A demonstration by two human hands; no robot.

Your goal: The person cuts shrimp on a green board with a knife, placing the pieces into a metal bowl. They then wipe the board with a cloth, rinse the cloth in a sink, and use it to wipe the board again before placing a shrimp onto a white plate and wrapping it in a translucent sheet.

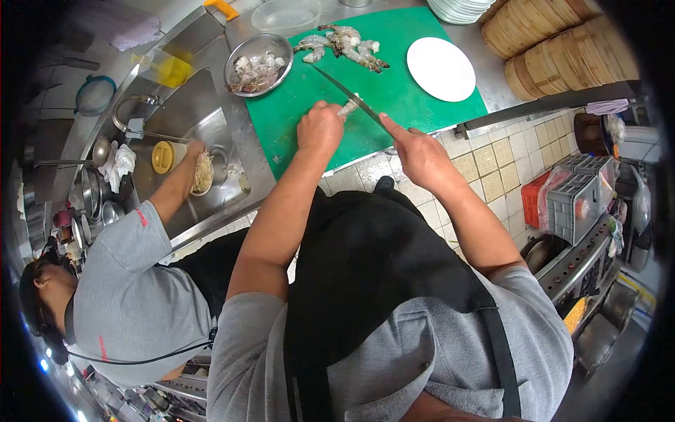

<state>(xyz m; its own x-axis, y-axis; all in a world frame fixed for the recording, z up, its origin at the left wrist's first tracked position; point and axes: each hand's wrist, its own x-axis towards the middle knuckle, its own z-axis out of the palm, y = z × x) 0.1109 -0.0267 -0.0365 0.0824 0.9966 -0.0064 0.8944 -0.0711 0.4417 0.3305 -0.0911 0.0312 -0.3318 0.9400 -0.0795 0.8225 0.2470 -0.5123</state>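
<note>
Black apron [365,267] fills the near view, with both arms reaching over it to a green board [429,105] on a steel counter [492,81]. On the board's near edge lies a shrimp [349,107]. The left hand [320,130] is curled over it, pinning it down. The right hand [422,155] grasps a knife [344,88], forefinger along the spine and blade across the shrimp. Farther back are a shrimp pile [344,42], a steel bowl [275,42] of shrimp to the left and a white plate [441,68] to the right. Bamboo steamers [555,42] stand far right. Left, a co-worker's hand [193,151] works in the sink [190,112]. Pale tiles [492,158] face the counter front, and grey crates [576,200] sit on the right.
</note>
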